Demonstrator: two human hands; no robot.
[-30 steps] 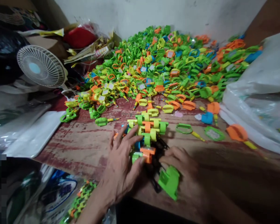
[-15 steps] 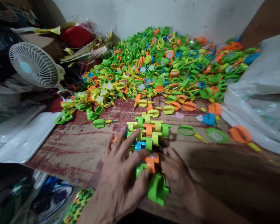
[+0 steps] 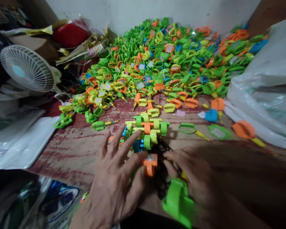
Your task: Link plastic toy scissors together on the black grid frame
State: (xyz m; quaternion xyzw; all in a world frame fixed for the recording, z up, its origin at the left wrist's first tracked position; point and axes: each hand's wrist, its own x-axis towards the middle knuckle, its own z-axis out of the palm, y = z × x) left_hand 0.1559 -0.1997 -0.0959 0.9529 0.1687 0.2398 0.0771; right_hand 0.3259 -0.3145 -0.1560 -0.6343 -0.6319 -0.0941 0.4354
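Note:
My left hand (image 3: 116, 173) lies over a cluster of interlocked plastic bands, its outer fingers spread. Its thumb and index finger pinch an orange plastic band (image 3: 149, 163) at the near end of the cluster. Beyond the fingertips stand more bands, including a blue one (image 3: 138, 145) and a green one (image 3: 164, 128). My right hand (image 3: 189, 168) is closed, with a green plastic band (image 3: 177, 200) hanging below its fingers, slightly blurred. A yellow stick (image 3: 184, 176) shows at those fingers. Between the hands, a dark perforated strip (image 3: 164, 146) is partly hidden.
A large heap of coloured bands (image 3: 143, 63) fills the back of the worn table (image 3: 73, 149). Loose bands, such as a green oval one (image 3: 187, 128), lie to the right. A white fan (image 3: 26, 68) and plastic sheets (image 3: 30, 140) are left; a white sack (image 3: 259, 82) stands right.
My right hand has drawn away to the right, and the green band has moved right and down with it, apart from the cluster. My left hand stays at the orange band. The view has shifted slightly.

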